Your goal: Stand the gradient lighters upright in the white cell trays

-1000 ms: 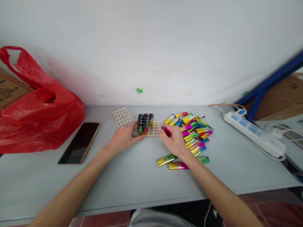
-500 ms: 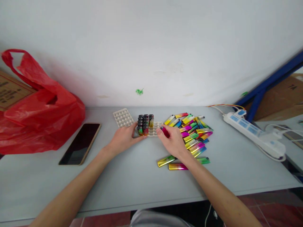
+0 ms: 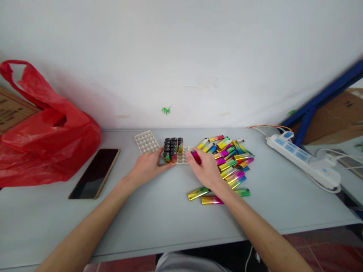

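Several lighters [image 3: 170, 149] with black tops stand upright in rows in the left part of a white dimpled tray [image 3: 181, 160]. My left hand [image 3: 147, 167] is closed around the left front corner of this tray, thumb along the front and fingers on the left side against the lighters. Above the tray's open cups, my right hand [image 3: 206, 168] pinches a magenta lighter [image 3: 196, 157] between thumb and fingers, its dark top pointing up and left. A pile of shiny multicoloured lighters [image 3: 231, 164] lies beside the right hand, partly hidden by it.
Behind my left hand lies a second white dimpled tray [image 3: 146, 141]. A phone [image 3: 95, 173] and a red plastic bag [image 3: 56, 139] are on the left. To the right are a white power strip [image 3: 303, 160] with cables, a blue metal frame [image 3: 307, 124] and a cardboard box [image 3: 336, 117].
My right hand, still pinching the magenta lighter, has shifted very slightly left. The left hand stays at the tray corner. The whole view has drifted a little.
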### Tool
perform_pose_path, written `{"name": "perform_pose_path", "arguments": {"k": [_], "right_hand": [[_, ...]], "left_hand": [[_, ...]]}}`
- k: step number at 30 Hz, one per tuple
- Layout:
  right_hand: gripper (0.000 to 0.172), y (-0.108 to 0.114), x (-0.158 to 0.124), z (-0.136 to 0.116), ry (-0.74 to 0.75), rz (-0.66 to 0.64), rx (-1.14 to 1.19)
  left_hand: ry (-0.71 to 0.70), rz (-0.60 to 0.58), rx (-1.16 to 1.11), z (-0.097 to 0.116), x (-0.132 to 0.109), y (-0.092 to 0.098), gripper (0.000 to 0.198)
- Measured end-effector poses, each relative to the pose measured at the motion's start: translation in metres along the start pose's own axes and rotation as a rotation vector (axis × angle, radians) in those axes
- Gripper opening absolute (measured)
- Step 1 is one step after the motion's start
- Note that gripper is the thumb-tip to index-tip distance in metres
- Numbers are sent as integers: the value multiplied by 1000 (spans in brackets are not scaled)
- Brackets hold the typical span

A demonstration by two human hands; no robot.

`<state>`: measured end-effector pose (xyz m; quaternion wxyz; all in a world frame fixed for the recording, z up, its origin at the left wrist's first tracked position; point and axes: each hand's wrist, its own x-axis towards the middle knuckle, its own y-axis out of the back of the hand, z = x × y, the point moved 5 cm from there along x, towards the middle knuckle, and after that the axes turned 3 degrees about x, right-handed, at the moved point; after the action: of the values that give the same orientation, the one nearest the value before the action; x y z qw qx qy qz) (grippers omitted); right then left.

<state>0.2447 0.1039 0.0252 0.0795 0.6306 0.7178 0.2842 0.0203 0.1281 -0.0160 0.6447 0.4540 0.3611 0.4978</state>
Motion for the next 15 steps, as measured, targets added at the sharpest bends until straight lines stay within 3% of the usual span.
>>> {"name": "perform_pose_path", "arguments": {"k": [3, 8, 15], "right_hand": [[34, 0, 1, -1, 45, -51, -13], [35, 3, 4, -4, 250, -41, -84], [29, -1, 9, 6, 246, -69, -105]], "left_hand": [[-3, 1, 1, 2, -1, 1, 62], [6, 17, -14, 3, -1, 3, 56], [-12, 28, -33, 3, -1, 3, 57]]}}
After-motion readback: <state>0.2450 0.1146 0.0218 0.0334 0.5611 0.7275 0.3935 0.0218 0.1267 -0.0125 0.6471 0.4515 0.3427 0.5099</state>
